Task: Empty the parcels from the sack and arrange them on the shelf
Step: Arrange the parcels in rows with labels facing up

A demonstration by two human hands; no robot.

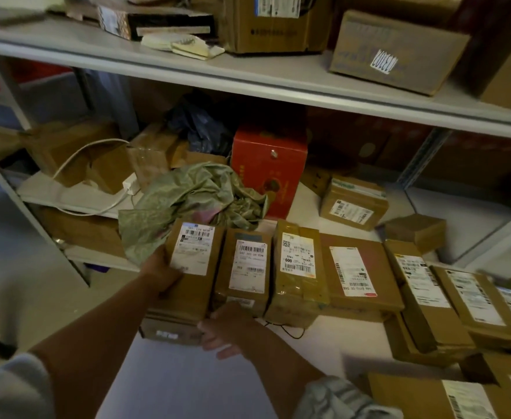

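A: The left hand point(160, 275) grips the leftmost parcel point(192, 267) by its side; the right hand point(227, 328) holds its near end, on the shelf point(323, 334) beside the row.

B: It's probably stiff, light cardboard with slick tape, so hold it by the edges.

Two hands: left hand point(160, 275) and right hand point(227, 326), both on one labelled parcel point(192, 267) at the left end of a front row. Six labelled brown parcels side by side in that row, counting the held one. One more flat parcel point(169, 329) beneath it. Two smaller brown parcels behind the row, one labelled point(354, 207), one plain point(416, 229). One crumpled green sack point(193, 201). One red box point(268, 167). One white cable point(85, 155). Two large cardboard boxes point(398, 52) on the upper shelf point(248, 75). Further parcels at bottom right, cut off, number unclear.
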